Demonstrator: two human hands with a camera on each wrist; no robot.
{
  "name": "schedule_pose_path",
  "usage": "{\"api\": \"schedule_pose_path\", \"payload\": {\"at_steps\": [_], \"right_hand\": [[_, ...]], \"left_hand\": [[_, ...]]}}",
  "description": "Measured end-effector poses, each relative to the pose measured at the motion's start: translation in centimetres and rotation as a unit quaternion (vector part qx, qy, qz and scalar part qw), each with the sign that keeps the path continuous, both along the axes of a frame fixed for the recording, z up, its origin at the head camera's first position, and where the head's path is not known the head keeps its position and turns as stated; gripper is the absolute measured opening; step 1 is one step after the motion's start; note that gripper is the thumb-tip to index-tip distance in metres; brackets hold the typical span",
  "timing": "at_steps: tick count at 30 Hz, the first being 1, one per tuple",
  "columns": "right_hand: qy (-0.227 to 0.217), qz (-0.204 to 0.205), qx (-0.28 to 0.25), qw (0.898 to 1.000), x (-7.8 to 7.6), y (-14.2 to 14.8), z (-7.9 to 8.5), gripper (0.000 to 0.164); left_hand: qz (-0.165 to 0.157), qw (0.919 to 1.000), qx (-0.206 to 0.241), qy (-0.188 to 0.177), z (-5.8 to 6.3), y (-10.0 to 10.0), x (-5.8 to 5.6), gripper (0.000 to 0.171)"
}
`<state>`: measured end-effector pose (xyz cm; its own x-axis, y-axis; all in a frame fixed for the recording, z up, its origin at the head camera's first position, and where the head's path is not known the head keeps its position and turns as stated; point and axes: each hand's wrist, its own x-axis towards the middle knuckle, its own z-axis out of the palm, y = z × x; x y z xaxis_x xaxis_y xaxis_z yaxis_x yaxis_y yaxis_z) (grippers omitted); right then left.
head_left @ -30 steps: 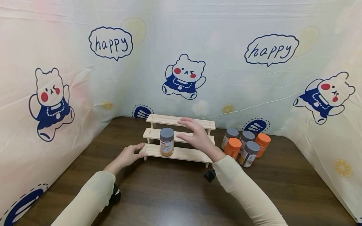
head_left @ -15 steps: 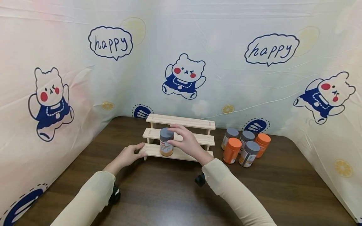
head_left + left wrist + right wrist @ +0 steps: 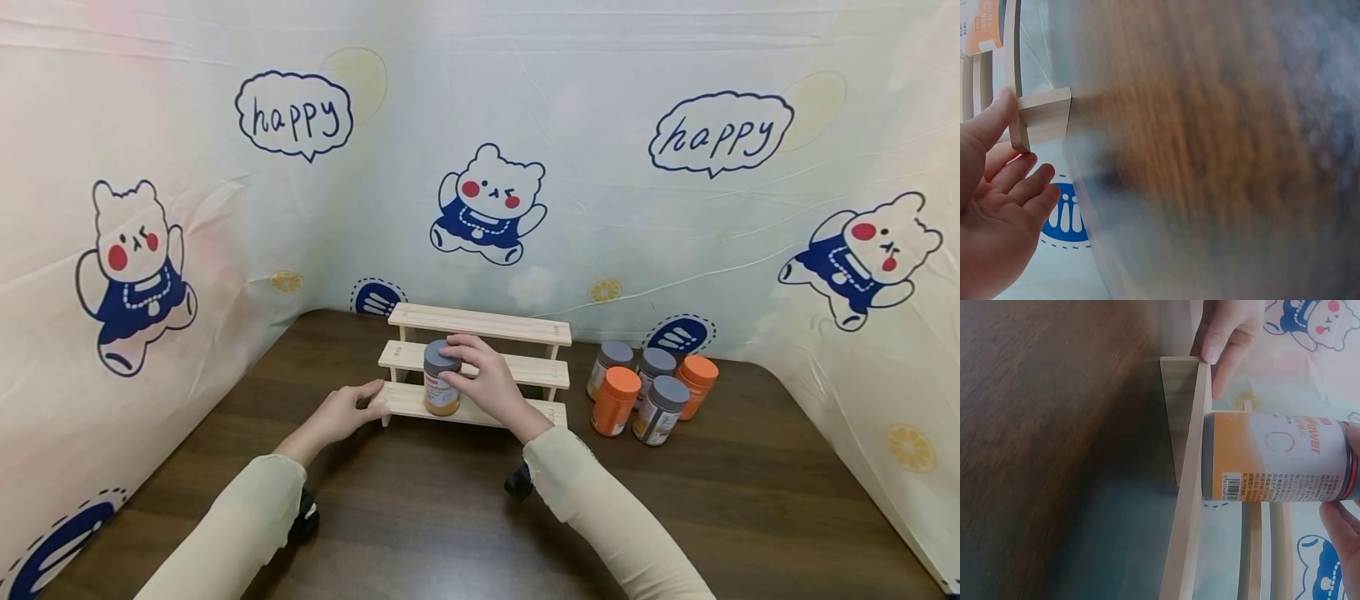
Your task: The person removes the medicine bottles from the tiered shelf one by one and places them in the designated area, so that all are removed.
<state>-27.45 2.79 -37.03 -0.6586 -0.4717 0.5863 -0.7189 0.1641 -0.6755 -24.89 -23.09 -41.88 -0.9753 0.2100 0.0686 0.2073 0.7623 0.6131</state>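
Note:
A three-step wooden display rack [image 3: 480, 322] stands on the table. My left hand [image 3: 339, 417] pinches the left end of its lowest step; in the left wrist view, the thumb [image 3: 994, 119] lies on one face of the board [image 3: 1014, 56] and fingers on the other side. On that same step a pill bottle [image 3: 441, 392] with a grey lid and a white-and-orange label stands upright, left of the middle. My right hand [image 3: 489, 382] grips the bottle by its lid from the right. Seen from the right wrist, the bottle's base [image 3: 1209, 456] rests against the step.
Right of the rack several more bottles stand in a cluster, among them an orange bottle [image 3: 617, 402] and a grey-lidded bottle [image 3: 662, 410]. A printed cloth [image 3: 600, 192] hangs behind and along both sides of the brown table [image 3: 420, 517].
My right hand has moved left and slightly down from above the rack onto the bottle's lid and grips it. The left hand and the rack look unmoved.

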Motion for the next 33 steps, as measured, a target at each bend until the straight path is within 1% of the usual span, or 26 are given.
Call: {"api": "schedule_pose_path", "payload": {"at_steps": [6,10,15,19,22,28,33], "right_hand": [[0.010,-0.019,0.012,1.000,0.1,0.0,0.1,0.031],[0.018,-0.017,0.007,1.000,0.1,0.1,-0.1,0.030],[0.017,-0.013,-0.005,1.000,0.3,0.2,0.0,0.031],[0.012,-0.010,-0.009,1.000,2.1,0.4,1.8,0.030],[0.017,-0.022,-0.002,1.000,3.4,0.7,3.4,0.029],[0.026,-0.052,0.008,0.998,4.0,1.7,4.6,0.029],[0.044,-0.064,0.005,0.997,4.0,2.9,5.6,0.030]], "left_hand": [[0.000,1.0000,-0.002,-0.001,0.0,0.0,-0.1,0.062],[0.000,1.0000,-0.002,0.000,-0.1,0.0,-0.1,0.062],[-0.002,1.0000,-0.001,0.002,-0.1,0.0,0.0,0.062],[-0.002,1.0000,-0.001,0.003,-0.1,0.0,0.0,0.062],[-0.003,1.0000,-0.002,0.004,-0.1,0.0,0.0,0.063],[-0.006,1.0000,-0.001,0.003,-0.1,-0.1,-0.1,0.063],[-0.005,1.0000,-0.001,0.004,-0.2,-0.1,-0.1,0.063]]}}
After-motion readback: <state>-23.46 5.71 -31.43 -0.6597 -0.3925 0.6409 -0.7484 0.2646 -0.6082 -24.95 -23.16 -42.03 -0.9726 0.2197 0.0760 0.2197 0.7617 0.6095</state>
